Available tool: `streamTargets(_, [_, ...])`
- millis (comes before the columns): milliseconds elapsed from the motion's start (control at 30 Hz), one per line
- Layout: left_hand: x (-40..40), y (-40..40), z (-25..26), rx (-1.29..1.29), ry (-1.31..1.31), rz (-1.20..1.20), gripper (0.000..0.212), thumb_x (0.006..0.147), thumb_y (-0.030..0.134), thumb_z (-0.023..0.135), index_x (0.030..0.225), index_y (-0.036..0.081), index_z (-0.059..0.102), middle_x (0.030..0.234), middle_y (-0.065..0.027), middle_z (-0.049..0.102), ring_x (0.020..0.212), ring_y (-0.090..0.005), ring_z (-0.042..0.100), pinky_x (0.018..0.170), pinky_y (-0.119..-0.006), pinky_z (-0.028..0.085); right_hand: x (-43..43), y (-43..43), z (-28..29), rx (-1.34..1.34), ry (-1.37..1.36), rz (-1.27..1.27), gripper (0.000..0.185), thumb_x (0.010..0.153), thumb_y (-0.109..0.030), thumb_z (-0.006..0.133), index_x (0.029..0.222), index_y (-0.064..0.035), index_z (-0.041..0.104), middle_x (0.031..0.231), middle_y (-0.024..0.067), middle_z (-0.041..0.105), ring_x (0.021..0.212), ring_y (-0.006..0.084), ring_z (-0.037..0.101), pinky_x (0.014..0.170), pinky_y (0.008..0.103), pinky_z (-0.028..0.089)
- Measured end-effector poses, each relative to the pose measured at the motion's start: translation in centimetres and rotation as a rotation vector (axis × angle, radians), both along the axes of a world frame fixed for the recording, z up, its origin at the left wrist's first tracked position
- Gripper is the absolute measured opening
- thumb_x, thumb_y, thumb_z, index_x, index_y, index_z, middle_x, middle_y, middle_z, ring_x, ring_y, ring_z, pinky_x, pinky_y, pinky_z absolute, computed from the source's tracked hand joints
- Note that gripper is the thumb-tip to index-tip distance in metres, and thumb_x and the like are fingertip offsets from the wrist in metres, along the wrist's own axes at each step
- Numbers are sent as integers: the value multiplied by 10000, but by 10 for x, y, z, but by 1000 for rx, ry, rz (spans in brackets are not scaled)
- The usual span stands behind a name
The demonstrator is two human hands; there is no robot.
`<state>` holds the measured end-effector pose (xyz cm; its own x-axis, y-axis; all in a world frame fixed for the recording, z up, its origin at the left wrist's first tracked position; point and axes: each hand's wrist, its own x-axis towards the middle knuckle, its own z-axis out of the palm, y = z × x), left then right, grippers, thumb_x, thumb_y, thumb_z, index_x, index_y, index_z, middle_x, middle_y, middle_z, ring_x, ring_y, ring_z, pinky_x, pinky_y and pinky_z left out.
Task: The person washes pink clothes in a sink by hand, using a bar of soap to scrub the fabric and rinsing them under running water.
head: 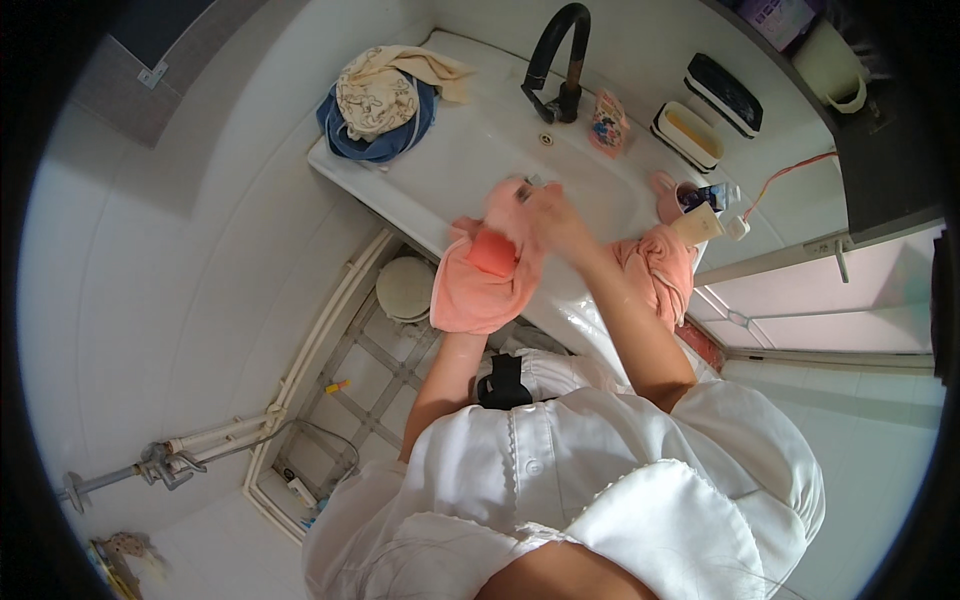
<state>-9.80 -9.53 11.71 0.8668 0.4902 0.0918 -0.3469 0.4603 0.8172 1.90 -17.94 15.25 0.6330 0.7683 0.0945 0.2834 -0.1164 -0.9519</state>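
Observation:
A salmon-pink cloth drapes over my left hand, which is hidden; only the bare forearm shows below it. A smooth red patch or object lies against the cloth. Blurred, my right hand has curled fingers at the cloth's upper right part, over the white washbasin. A small dark and pale thing shows by its fingertips, too unclear to name. Another salmon-pink cloth lies bunched on the basin's right rim, below my right hand's side of the tap.
A black tap arches over the basin. Cream patterned cloth rests on blue cloth at the left rim. Along the right stand a printed packet, a soap box, a pink cup with tubes, and a white plug.

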Motion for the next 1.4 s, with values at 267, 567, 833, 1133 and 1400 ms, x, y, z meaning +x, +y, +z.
streamTargets(267, [-20, -6, 25, 582, 176, 231, 358, 814, 168, 469, 1108, -1, 356, 1064, -78, 454, 967, -164, 444, 875, -263, 324, -87, -11, 10, 26, -435, 283, 226, 732, -179, 462, 873, -15, 530, 985, 132, 501, 900, 310, 474, 736, 388, 379])
streamTargets(567, [-20, -11, 30, 292, 135, 179, 347, 818, 172, 455, 1104, 2, 358, 1066, -80, 451, 969, -168, 443, 872, -267, 328, -69, 9, 0, -54, -813, 105, 399, 740, -232, 469, 1052, 17, 466, 1183, 194, 386, 1107, 354, 331, 911, 471, 227])
streamTargets(833, [-19, -20, 41, 173, 114, 163, 337, 822, 175, 443, 1101, 5, 358, 1067, -82, 448, 972, -172, 442, 869, -271, 332, -37, 37, 2, -228, -658, 282, 497, 713, -263, 495, 1107, 32, 422, 1200, 227, 354, 1129, 379, 306, 936, 462, 221])
streamTargets(1133, [-18, -24, 42, 50, 91, 136, 327, 827, 178, 430, 1097, 8, 360, 1069, -84, 446, 974, -175, 441, 866, -275, 337, -73, 22, -2, -211, -834, 275, 586, 716, -408, 481, 1126, 6, 416, 1206, 205, 367, 1147, 346, 296, 926, 462, 231])
streamTargets(1400, [-19, -15, 41, -4, 83, 144, 319, 831, 181, 417, 1094, 10, 360, 1070, -86, 443, 976, -179, 441, 864, -279, 340, -40, 37, -10, -46, -535, 269, 701, 659, -477, 531, 1163, -9, 392, 1236, 207, 328, 1166, 359, 271, 949, 446, 210])
